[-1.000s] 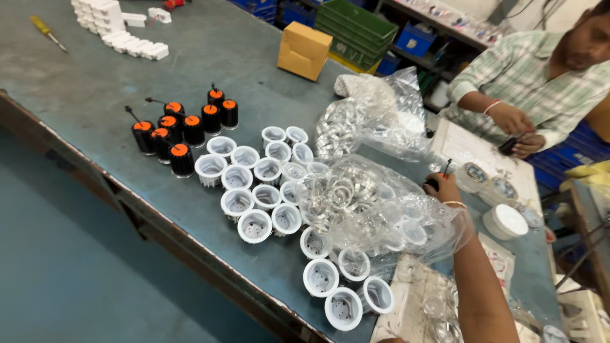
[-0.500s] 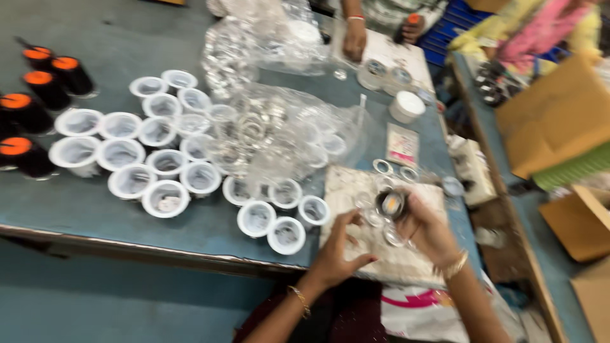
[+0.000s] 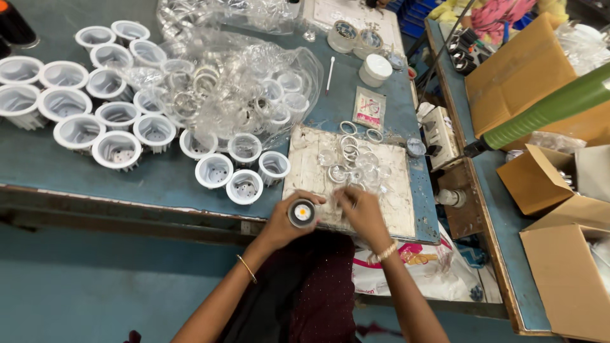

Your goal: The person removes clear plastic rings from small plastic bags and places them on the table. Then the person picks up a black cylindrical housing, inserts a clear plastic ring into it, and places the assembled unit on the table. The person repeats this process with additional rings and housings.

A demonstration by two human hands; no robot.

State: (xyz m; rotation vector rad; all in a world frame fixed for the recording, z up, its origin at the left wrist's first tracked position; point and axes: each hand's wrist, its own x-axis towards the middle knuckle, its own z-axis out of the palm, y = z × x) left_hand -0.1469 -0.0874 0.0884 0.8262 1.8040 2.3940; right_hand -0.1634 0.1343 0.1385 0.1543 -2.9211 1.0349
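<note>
Fingers of left hand (image 3: 284, 222) grip round lamp housing (image 3: 302, 213); right hand (image 3: 362, 209) fingers pinch at clear rings (image 3: 349, 159); white cups (image 3: 244, 186) crowd left.

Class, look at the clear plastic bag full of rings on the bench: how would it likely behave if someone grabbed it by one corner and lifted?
The clear plastic bag looks thin and crumpled, so it would probably sag and change shape rather than lift stiffly. The rings inside lie loose, so they would likely slide toward the lowest point. Its glossy film may also be slippery to grip.
</note>
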